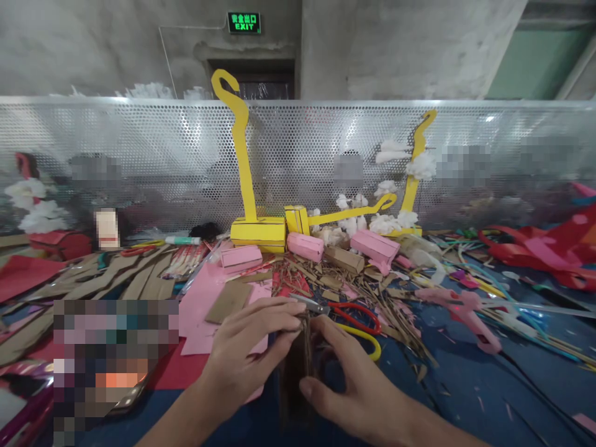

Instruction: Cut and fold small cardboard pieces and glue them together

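"Head view, hands first: what are they doing?"

"The left hand (261, 338) pinches the top of a folded brown cardboard piece (294, 380) between bent fingers and thumb. The right hand (358, 379) is spread against its other side, thumb and forefinger apart."

"So where is the weak point?"

"That piece stands between the palms, above the bench (465, 397). Uneven pressure could crease it or let its layers slip, I'd judge."

"And just beyond?"

"The red-handled scissors (321, 307) lie with the blades right by the left fingertips. A careless reach forward might nick one."

"Farther out?"

"Loose cardboard strips (298, 279) litter the middle; they could catch under the work and tilt it. To the right, a pink glue gun (477, 316) lies among scraps. If it's hot, its nozzle could scorch them, and a tug on the cable (526, 379) would swing it."
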Motion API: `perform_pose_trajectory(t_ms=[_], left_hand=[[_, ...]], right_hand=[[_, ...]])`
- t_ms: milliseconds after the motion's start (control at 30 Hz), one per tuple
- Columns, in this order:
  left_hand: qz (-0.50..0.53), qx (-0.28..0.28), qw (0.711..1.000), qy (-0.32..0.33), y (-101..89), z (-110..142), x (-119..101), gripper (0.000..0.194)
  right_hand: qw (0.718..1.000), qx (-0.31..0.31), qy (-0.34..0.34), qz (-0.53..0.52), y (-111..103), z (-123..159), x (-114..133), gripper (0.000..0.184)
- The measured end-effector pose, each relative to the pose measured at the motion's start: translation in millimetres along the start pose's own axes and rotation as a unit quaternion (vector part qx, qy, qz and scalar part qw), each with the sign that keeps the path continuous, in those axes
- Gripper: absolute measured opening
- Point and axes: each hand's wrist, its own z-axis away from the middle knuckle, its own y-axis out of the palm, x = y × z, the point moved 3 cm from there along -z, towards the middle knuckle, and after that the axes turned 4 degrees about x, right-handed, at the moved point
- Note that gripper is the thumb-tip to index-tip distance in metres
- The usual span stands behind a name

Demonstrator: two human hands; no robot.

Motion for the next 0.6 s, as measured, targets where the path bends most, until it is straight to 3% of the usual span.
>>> perform_pose_trajectory(t_ms=[200,600], left_hand=[[-0.010,-0.037,0.999,-0.019,-3.2,-5.6,2.2,0.022],[-0.013,-0.037,0.997,-0.073,-0.3,-2.4,7.5,0.018]], right_hand=[[0.991,0.045,0.031,-0.125,4.5,-0.3,-9.2,0.039],[0.990,0.044,0.045,-0.124,5.0,-4.1,-8.8,0.039]])
